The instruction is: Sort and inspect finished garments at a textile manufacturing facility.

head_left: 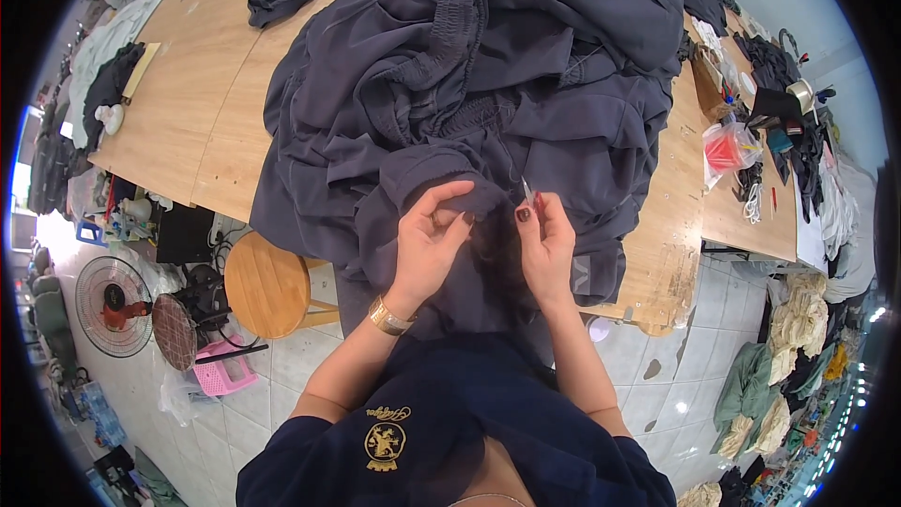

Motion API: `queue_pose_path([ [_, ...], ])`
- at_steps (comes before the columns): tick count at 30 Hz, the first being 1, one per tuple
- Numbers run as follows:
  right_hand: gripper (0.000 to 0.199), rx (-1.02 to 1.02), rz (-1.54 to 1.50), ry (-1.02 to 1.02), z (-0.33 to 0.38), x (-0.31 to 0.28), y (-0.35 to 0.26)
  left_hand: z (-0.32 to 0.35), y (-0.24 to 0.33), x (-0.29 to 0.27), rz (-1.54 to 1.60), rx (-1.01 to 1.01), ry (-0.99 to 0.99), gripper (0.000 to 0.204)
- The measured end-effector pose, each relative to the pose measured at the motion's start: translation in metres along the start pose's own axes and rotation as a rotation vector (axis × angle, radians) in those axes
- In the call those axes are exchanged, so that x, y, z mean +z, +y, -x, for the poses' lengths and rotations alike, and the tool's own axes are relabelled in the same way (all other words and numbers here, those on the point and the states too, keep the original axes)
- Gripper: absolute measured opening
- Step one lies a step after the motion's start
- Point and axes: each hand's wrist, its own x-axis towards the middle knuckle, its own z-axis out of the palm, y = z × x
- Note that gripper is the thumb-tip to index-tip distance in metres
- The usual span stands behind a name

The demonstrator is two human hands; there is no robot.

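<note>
Garment workshop: long wooden worktable (202, 103) heaped with dark clothes (488, 66), more fabric piles (779, 357) on tiled floor (657, 385), round stool (267, 284), floor fan (113, 305).

Garment: dark grey soft fabric garment (441, 216), crumpled, bunched at the near bench edge.
Tool: small silvery metal thread snips (527, 192), upright above its fold.
</note>
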Motion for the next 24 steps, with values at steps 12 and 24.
queue_pose_path([
  [12,0.015,0.238,-0.028,-0.091,0.002,0.000,-0.002,0.003,-0.017,0.004,0.174,0.038,0.023,0.041],
  [24,0.014,0.269,0.097,-0.081,0.008,0.005,-0.013,0.014,-0.022,0.017,-0.124,0.090,0.059,0.052],
])
